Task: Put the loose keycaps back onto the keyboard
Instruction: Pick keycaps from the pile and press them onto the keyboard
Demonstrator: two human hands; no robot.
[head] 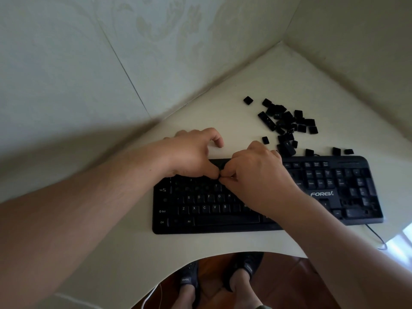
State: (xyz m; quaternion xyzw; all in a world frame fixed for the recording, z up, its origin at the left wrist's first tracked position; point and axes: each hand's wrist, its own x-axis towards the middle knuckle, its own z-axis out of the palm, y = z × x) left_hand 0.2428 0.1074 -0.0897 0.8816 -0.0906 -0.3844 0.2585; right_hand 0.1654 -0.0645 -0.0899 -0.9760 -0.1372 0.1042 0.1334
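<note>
Two bare hands meet over the upper letter rows of the black plastic wired keyboard, fingertips nearly touching. Left hand curled, thumb and forefinger pinched down at the row above the T key; right hand likewise curled and pinching at the same spot. Probably seating one small keycap between them, though too hidden to tell whether either actually holds one. Several empty sockets visible in the upper rows, so plenty left to fit. Loose black square keycaps heaped on the pale cream tabletop just behind the keyboard's right half, within easy reach of the right hand for the next pick.
</note>
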